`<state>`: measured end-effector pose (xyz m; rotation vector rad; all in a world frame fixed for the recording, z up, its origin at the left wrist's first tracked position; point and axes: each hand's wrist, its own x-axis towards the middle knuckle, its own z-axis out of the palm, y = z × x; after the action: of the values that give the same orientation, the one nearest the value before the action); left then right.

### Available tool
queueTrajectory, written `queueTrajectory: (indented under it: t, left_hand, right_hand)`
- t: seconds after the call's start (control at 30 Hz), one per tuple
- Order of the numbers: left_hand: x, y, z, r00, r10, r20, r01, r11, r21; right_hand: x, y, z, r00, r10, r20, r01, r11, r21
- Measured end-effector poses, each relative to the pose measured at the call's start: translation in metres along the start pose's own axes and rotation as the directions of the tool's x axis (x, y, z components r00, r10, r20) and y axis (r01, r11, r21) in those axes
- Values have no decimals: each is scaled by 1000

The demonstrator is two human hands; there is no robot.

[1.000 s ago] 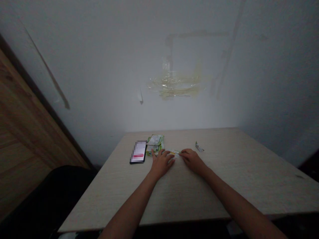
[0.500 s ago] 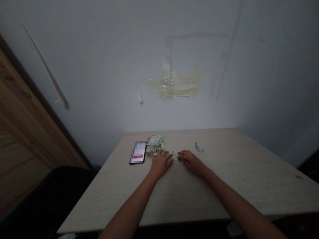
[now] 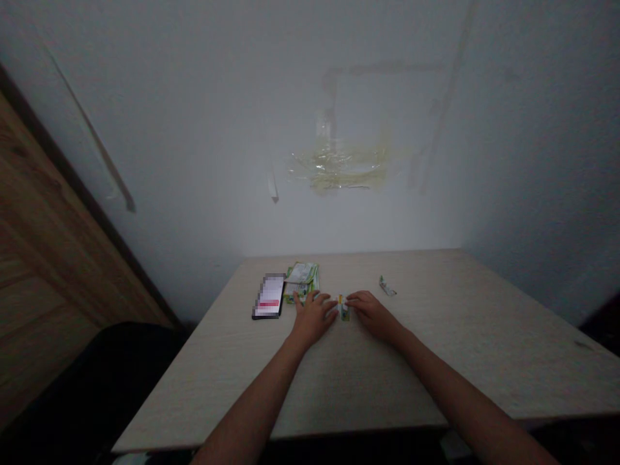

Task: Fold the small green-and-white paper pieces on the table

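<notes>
Between my hands, low over the table, is a small printed plastic wrapper (image 3: 343, 309) in white, yellow and green. My left hand (image 3: 312, 318) has its thumb and index finger at the wrapper's left edge, with the other fingers spread toward a pile of green-and-white packets (image 3: 302, 274). From the right side, my right hand (image 3: 371, 311) pinches the wrapper's other edge, its fingers bent together. Parts of the wrapper are hidden under the fingertips.
A phone (image 3: 269, 297) with a lit, blurred screen lies left of the packets. A crumpled wrapper strip (image 3: 387, 286) is on the right of the pale wooden table (image 3: 349, 381). Behind stands a wall (image 3: 203, 129) with peeling tape (image 3: 339, 169).
The wrapper between my fingers has turned from a slant to nearly upright and shows a narrower face. Both hands have stayed almost in place.
</notes>
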<state>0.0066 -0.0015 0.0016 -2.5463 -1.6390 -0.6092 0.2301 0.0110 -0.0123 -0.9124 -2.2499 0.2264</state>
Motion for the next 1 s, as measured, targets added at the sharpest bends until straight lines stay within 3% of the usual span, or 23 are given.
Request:
queueTrajectory:
  t: [0.27, 0.6, 1.0]
  left_hand:
    - [-1, -2, 4, 1000, 9, -16, -9, 1000, -29]
    - [0, 1, 3, 1000, -3, -31, 2, 1000, -17]
    - [1, -2, -1, 998, -44, -35, 43, 999, -19]
  right_hand:
    - [0, 2, 7, 995, 8, 103, 4, 994, -108]
    - [-2, -1, 5, 999, 27, 34, -23, 993, -117]
    - [0, -8, -2, 997, 36, 63, -31, 997, -75]
